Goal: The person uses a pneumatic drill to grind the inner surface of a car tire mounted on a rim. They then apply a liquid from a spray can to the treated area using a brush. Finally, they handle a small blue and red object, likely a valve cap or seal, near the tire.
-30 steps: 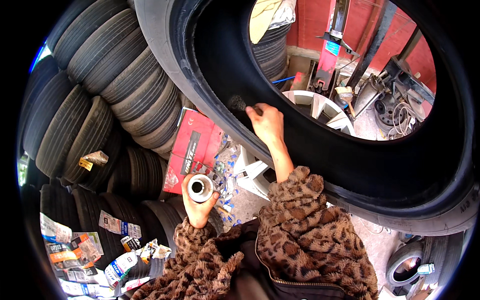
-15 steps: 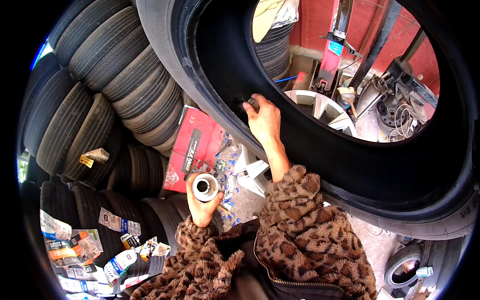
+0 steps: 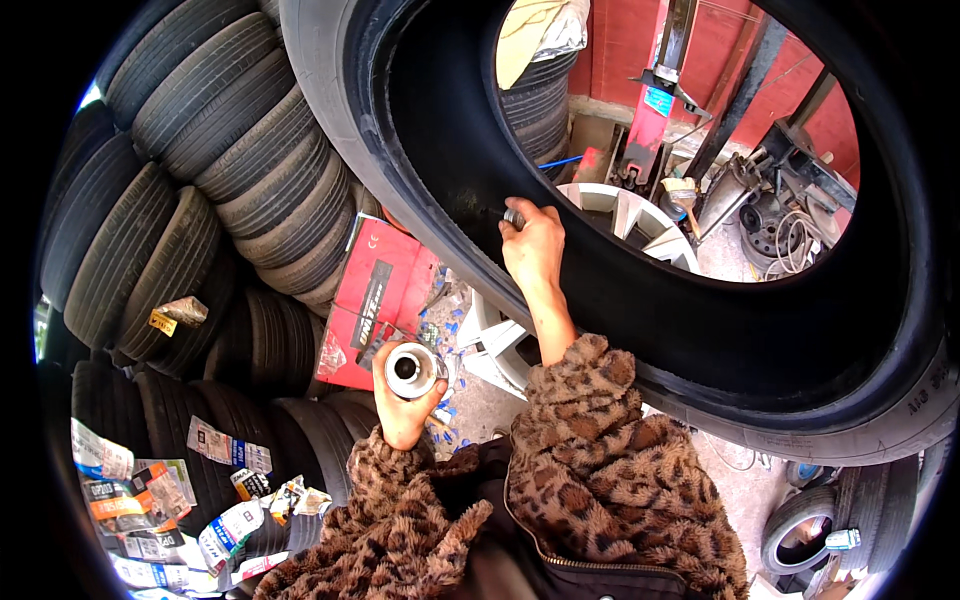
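Note:
A large black tyre (image 3: 720, 350) fills the upper right, its hollow inner side facing me. My right hand (image 3: 537, 258) reaches into it and pinches a small round screw cap (image 3: 514, 217). From the cap a thin dark stem seems to run to the tyre's inner wall, but its tip is hard to make out against the black rubber. A dull patch shows on the wall there. Lower left of the tyre, my left hand (image 3: 403, 422) is wrapped round an open metal can (image 3: 411, 371), mouth upward. Dark contents show through the can's round opening.
Stacked tyres (image 3: 230, 130) line the left side, with labelled tyres (image 3: 180, 430) below. A red box-like machine (image 3: 375, 300) stands behind the can. Pale wheel rims (image 3: 640, 230), a paintbrush (image 3: 681, 196) and a red upright stand (image 3: 645, 140) lie beyond. Blue bits litter the floor.
My right hand and the cap have shifted slightly right and down, drawing back a little from the dull patch. The left hand still holds the can in nearly the same place.

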`<state>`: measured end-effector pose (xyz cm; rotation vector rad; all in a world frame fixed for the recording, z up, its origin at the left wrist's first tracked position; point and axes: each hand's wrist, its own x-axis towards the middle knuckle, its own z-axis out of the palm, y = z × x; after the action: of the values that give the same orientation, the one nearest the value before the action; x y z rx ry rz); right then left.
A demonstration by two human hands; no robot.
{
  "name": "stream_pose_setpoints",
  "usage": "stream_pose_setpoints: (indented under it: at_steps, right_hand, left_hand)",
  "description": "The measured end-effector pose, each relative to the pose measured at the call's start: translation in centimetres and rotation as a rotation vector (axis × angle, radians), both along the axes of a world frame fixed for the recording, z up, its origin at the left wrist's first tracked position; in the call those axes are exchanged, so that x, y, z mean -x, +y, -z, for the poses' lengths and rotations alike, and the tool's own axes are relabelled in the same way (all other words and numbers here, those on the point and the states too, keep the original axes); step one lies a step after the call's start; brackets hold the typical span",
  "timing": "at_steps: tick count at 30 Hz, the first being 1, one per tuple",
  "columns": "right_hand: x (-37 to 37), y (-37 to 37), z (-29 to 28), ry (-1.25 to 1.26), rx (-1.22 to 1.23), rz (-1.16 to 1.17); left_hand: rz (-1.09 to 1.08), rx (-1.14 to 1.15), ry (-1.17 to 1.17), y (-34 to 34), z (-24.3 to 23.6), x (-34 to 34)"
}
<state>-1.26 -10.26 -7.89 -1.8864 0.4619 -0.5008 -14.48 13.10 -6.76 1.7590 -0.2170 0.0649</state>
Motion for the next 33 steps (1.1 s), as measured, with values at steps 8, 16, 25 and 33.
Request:
stream_pose_setpoints:
  at_steps: [8,16,25,33]
  right_hand:
    - [0.3,0.1,0.6,-0.072,-0.052,-0.151]
    - [-0.1,1.0,0.6,-0.176,-0.113,-0.138]
    - [0.0,0.9,0.4,-0.148,-0.038,-0.096]
    - [-1.2,1.1,0.2,-0.227,-0.02,-0.034]
  left_hand:
    - [-0.002,0.022,0.009,0.2,0.0,0.1]
    - [0.003,0.018,-0.006,0.3,0.1,0.1]
    - [0.015,0.017,0.007,-0.3,0.3,-0.5]
    - [0.021,-0.066,-0.065,-0.7,1.0,-0.9]
